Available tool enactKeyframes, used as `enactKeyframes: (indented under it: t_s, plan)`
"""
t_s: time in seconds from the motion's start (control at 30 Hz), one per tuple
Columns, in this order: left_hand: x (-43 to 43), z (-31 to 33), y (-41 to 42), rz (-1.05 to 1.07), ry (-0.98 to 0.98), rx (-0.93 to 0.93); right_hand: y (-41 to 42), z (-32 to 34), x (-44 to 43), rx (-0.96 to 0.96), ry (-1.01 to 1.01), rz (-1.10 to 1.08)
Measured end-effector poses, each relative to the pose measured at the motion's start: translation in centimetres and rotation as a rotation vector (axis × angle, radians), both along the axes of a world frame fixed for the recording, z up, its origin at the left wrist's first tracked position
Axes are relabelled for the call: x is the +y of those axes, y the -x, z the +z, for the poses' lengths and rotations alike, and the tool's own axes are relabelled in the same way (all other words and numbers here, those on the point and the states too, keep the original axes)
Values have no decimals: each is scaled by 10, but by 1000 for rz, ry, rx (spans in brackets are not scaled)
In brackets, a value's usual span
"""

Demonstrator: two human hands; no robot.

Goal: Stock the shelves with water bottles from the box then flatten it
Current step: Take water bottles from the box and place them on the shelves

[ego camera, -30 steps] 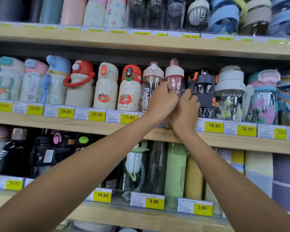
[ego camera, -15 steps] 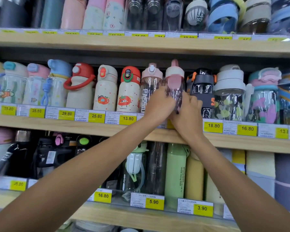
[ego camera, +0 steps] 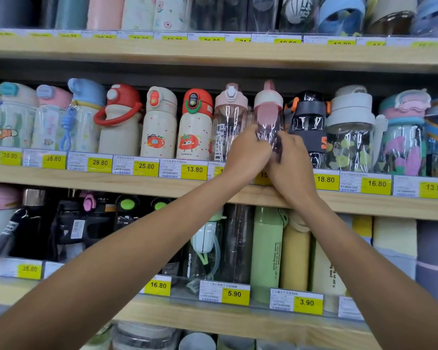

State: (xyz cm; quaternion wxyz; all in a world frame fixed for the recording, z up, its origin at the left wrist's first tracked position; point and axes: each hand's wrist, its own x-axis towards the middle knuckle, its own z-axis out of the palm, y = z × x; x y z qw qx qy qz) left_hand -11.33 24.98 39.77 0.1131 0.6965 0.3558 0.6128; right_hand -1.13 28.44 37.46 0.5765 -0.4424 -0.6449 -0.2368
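On mid shelf (ego camera: pixel 137 176), left hand (ego camera: pixel 247 154) & right hand (ego camera: pixel 292 157) both grip pink bottle (ego camera: pixel 267 114) (upright, wrapped in plastic)

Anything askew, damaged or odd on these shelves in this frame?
Nothing stands out. The row on the middle shelf stands upright; the left hand and right hand grip the pink bottle, its base hidden.

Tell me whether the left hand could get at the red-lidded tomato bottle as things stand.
Probably yes, once freed: the left hand grips the pink-lidded clear bottle; the tomato bottle stands nearby at the shelf front, unobstructed.
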Motion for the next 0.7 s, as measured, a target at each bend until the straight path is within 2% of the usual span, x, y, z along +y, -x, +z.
enactKeyframes:
  t_s: [0.5, 0.6, 0.7]
  plan:
    - [9, -6, -7, 32, -68, 10, -3, -6, -3, -37, -36, 35]
    - [2, -9, -16, 42, -165, -18, -10, -9, -16, 32, -131, 9]
    - [-11, -10, -28, -81, -142, -24, -24, -10, -26, 110, -221, -111]
